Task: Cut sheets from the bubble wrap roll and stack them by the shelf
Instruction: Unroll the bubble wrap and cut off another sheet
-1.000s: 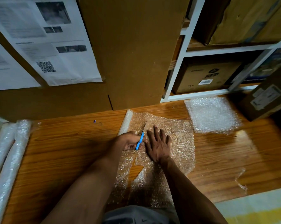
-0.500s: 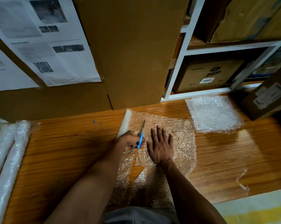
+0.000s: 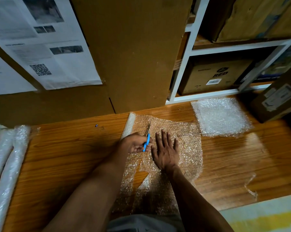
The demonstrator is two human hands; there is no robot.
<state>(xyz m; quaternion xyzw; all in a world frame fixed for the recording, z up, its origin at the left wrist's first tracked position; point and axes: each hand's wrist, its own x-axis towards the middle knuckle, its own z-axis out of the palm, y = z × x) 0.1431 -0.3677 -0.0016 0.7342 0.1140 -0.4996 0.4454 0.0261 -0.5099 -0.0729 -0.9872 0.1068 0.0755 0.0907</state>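
Scissors [image 3: 147,138] further up bubble wrap [image 3: 183,148] than before; gripped in left hand [image 3: 134,144], right hand [image 3: 165,151] flat just beside blades.

One head-worn wide-angle view looks steeply down, close over the wooden floor [image 3: 61,156] toward the shelf [image 3: 190,67].

cut sheets [image 3: 221,118] right of roll [image 3: 129,124]
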